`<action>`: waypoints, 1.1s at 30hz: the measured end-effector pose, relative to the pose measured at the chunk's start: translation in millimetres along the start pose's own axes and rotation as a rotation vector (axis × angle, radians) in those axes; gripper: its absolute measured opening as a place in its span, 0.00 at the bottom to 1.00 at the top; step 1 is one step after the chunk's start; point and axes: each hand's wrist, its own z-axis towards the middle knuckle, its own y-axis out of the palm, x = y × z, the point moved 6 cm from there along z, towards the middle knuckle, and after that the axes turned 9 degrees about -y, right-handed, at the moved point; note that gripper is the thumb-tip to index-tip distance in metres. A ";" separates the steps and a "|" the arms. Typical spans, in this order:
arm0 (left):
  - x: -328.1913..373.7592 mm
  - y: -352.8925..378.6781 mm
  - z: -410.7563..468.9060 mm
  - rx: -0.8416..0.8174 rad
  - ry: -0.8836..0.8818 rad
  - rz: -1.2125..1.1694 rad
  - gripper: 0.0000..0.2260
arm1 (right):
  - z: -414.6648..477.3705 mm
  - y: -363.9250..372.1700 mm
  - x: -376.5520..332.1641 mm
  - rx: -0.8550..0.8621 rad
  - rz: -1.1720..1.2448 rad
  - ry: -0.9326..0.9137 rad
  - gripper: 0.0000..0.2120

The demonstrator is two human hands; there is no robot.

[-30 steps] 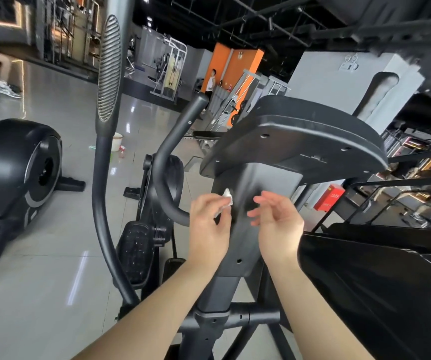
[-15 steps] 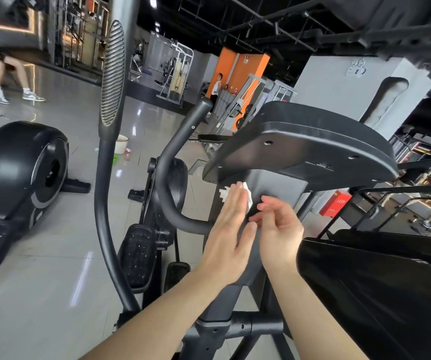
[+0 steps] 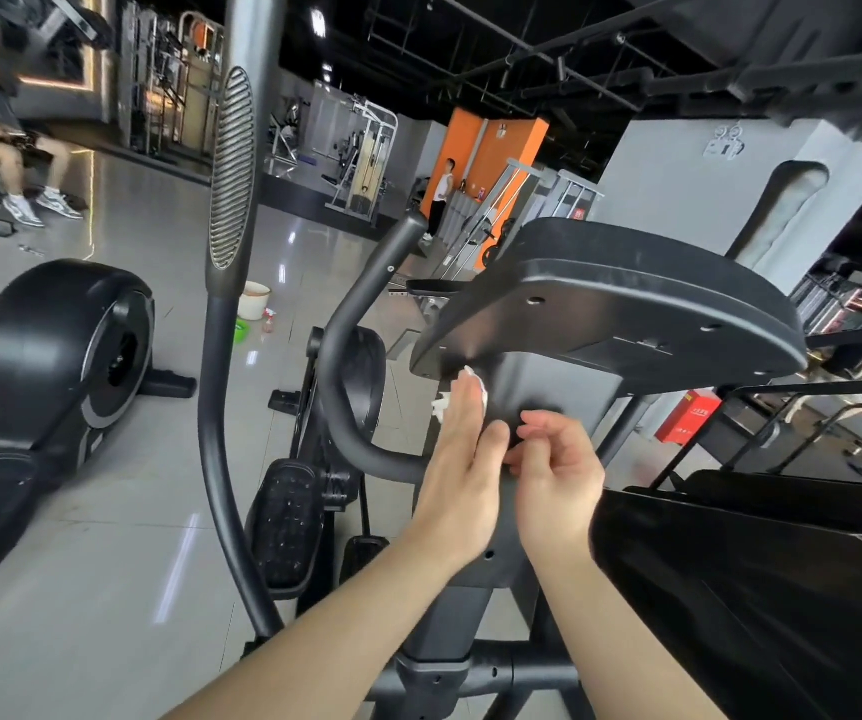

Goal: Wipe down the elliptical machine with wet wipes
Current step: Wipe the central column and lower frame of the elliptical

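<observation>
Glossy grey tiled floor [image 3: 107, 537] fills the lower left. The black elliptical machine [image 3: 439, 636] stands on it at bottom centre, and a black round-housed machine [image 3: 55, 356] sits far left. A white plastic bucket [image 3: 254, 300], green basin [image 3: 242, 331] and small spray bottle [image 3: 268, 320] cluster together left of centre.

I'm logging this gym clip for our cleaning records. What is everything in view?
wet wipe: one, white, pressed on the column under left fingers
column: one, grey, centre
console: one, black, above the column
handlebar: one, black, curving left of column
pedal: one, black, lower centre-left
second machine: one, black, far left
bucket: one, pale, floor behind
box: one, red, right
left hand: one, flat on the wipe
right hand: one, loosely curled, empty, beside the left
</observation>
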 end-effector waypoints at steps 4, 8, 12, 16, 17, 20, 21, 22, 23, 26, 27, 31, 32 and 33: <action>-5.7 -1.3 11.6 0.007 -0.015 0.041 0.27 | -0.3 0.9 1.9 0.014 -0.032 -0.020 0.18; -26.2 -11.1 35.7 0.091 -0.286 -0.056 0.31 | -1.5 3.1 0.2 0.017 -0.035 -0.020 0.19; -18.9 -13.1 30.9 0.145 -0.296 -0.102 0.37 | -3.3 2.7 -0.8 0.002 -0.053 -0.015 0.19; 15.8 9.4 -7.1 0.079 0.035 0.114 0.29 | -0.7 -0.6 -3.6 -0.028 -0.080 -0.047 0.18; 15.8 9.5 -9.6 0.078 0.098 0.187 0.29 | -0.8 -1.8 -3.0 -0.032 -0.083 -0.040 0.18; 13.4 8.5 -9.7 0.092 0.260 0.321 0.28 | -1.7 -7.7 -1.6 -0.035 -0.022 -0.001 0.18; 11.9 8.6 -8.5 0.098 0.289 0.346 0.28 | -1.3 -8.5 -2.4 -0.039 -0.011 -0.001 0.18; 5.5 7.6 -6.5 0.108 0.264 0.348 0.28 | -1.3 -9.0 -2.2 -0.044 -0.006 0.000 0.18; -6.5 5.3 -3.6 0.115 0.184 0.321 0.28 | -1.7 -8.6 -2.2 -0.049 0.009 0.001 0.18; -51.3 -3.9 2.7 0.099 -0.127 0.205 0.29 | -3.9 -7.2 -4.3 -0.066 0.043 0.019 0.16; -57.0 -6.9 2.5 0.096 -0.174 0.193 0.30 | -4.0 -7.0 -5.4 -0.071 0.041 0.028 0.16; -36.6 -10.0 1.8 0.117 -0.233 0.085 0.28 | -5.3 -5.8 -7.6 -0.079 0.028 0.037 0.17; -21.5 -7.4 -0.5 0.115 -0.136 0.109 0.28 | -5.3 -5.8 -8.2 -0.079 0.024 0.038 0.17; -6.5 -3.3 -4.4 0.104 -0.019 0.166 0.28 | -4.8 -5.6 -8.7 -0.079 0.023 0.039 0.17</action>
